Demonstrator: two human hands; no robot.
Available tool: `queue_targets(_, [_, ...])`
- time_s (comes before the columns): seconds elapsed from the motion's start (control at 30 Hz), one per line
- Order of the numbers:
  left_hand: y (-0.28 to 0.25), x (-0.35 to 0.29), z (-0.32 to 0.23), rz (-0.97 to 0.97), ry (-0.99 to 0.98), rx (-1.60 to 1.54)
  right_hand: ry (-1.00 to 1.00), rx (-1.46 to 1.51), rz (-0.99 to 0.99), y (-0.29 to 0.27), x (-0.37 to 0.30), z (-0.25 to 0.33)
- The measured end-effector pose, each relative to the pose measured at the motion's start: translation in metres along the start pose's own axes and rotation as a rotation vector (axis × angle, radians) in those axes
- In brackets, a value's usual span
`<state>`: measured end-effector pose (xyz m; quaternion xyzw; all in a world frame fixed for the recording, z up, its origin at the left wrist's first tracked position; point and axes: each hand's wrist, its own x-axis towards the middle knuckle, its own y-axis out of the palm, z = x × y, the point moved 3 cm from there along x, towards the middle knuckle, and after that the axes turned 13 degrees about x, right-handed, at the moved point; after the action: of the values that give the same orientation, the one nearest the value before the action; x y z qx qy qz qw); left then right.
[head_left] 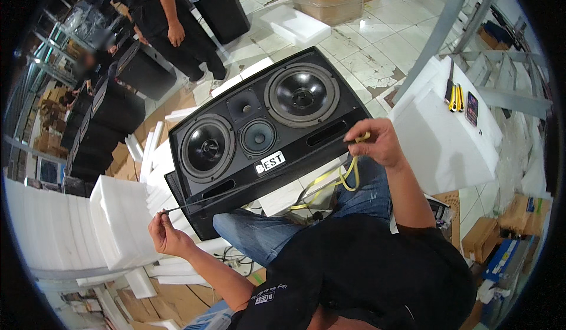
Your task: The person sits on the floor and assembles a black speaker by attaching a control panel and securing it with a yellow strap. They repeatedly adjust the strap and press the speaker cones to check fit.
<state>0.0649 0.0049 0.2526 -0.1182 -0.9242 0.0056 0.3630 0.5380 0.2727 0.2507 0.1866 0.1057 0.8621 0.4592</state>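
A long black strip [259, 179] is stretched across the near edge of the big black speaker [259, 132]. The left hand [168, 232] pinches its left end. The right hand [377, 141] pinches its right end, along with a yellow strap [348, 176]. White foam blocks [121, 221] sit to the left.

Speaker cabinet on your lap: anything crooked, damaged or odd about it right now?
The speaker cabinet lies tilted on its back across the knees, not flat. A thin dark strip is stretched along its lower edge between the left hand and right hand. No damage visible to the cones.
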Motion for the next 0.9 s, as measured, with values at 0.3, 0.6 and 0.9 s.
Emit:
queue_targets(0.3, [-0.006,0.007,0.003,-0.11,0.032,-0.093,-0.363,0.29,0.033,0.005,0.021,0.001])
queue_targets(0.6, [-0.028,0.007,0.021,-0.199,-0.056,0.052,-0.31,0.701,-0.17,-0.014,0.007,-0.023])
queue_targets(0.9, [-0.02,0.019,0.006,-0.102,-0.042,0.105,-0.042,-0.777,0.171,0.036,-0.004,0.018])
